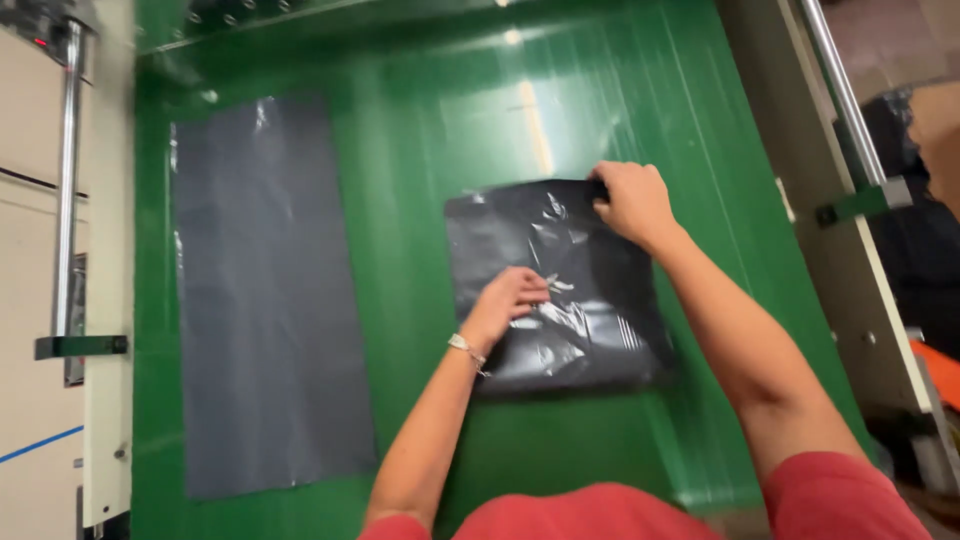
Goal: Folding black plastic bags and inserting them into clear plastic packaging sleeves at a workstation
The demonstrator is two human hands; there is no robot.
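A folded black plastic bag (590, 340) lies on the green table (430, 180), slightly right of centre. My left hand (507, 302) presses flat on the middle of the bag, fingers together, with a thin bracelet on the wrist. My right hand (632, 200) pinches the bag's far right corner between its fingers. The bag's glossy surface is creased around both hands.
A long flat dark grey plastic sheet (262, 290) lies on the table's left half. A metal rail (68, 180) and beige machine panel run along the left edge. Another rail (840, 90) with a green bracket (862, 203) borders the right side.
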